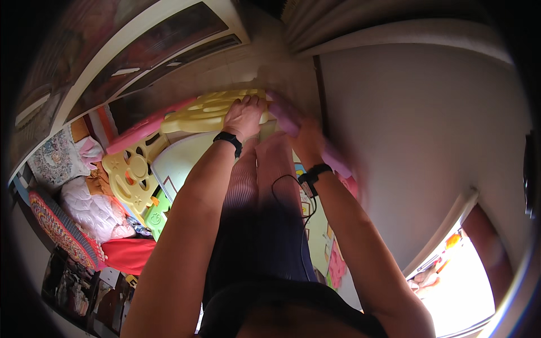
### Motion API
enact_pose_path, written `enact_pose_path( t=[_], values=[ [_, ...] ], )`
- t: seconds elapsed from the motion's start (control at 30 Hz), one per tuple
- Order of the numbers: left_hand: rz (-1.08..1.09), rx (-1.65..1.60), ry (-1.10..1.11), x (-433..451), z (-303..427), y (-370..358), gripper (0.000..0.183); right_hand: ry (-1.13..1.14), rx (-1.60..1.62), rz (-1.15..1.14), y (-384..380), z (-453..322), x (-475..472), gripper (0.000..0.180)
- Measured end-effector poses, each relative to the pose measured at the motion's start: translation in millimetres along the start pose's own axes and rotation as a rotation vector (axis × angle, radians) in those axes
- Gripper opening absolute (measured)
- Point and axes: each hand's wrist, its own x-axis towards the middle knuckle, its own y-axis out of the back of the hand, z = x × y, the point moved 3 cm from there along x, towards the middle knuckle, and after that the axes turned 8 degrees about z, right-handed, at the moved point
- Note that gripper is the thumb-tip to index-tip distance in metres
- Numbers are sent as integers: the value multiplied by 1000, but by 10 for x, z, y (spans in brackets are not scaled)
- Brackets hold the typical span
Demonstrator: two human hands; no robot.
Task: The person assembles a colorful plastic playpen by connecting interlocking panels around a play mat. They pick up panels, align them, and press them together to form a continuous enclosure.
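Note:
My left hand (245, 115) grips the top edge of a yellow molded plastic playpen panel (196, 110), close to its right end. A purple panel (285, 112) meets it there at an angle, and my right hand (308, 141) is closed over its top edge, slightly blurred. Further left the fence continues with a pink panel (148, 124), a yellow cut-out panel (133, 169) and a green one (158, 213). Each wrist wears a black band, and a cable (310, 215) hangs from the right one. Fingertips behind the panels are hidden.
Inside the fence, a printed play mat (181, 158) lies around my legs. Folded bedding (91, 207) and a round woven cushion (63, 228) are piled at left. A wooden cabinet (165, 42) borders the upper left, a pale wall (405, 122) the right, and a curtain (405, 36) the top.

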Motion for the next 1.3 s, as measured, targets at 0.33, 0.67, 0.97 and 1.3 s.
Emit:
enact_pose_path(
  t=[0.33, 0.67, 0.97, 1.3],
  values=[
    [-9, -51, -13, 120, 75, -60, 37, -324, -218, -508, 35, 198, 95, 38],
    [-13, -30, 16, 138, 96, 40, 37, -168, -185, -496, 25, 266, 68, 27],
    [1, -9, -16, 134, 77, -129, 33, -216, -214, -565, 48, 326, -38, 29],
    [52, 90, 42, 71, 29, -81, 43, -298, -129, -330, 1137, 660, 71, 31]
  ],
)
